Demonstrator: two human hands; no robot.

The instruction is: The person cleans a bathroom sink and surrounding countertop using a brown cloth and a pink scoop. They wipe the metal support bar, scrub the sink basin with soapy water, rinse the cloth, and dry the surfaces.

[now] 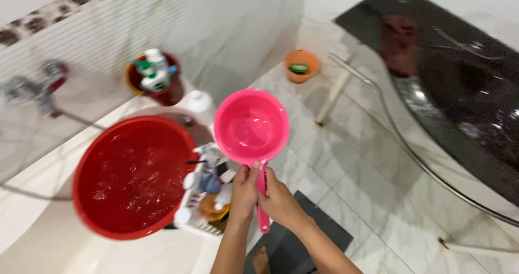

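Observation:
A pink plastic dipper (251,126) with a little water in its bowl is held level over the floor by its handle. My left hand (244,192) and my right hand (280,200) both grip that handle, side by side. To the left sits a large red basin (92,160) full of water, resting on the white tub edge (32,214). Between the basin and my hands stands a white caddy (208,195) crowded with several bottles.
A dark red bucket (168,93) holding bottles stands by the tiled wall, with a tap (46,84) further left. An orange bowl (301,65) lies on the marble floor. A dark mat (303,236) is underfoot. A black curved glass panel (459,90) fills the right.

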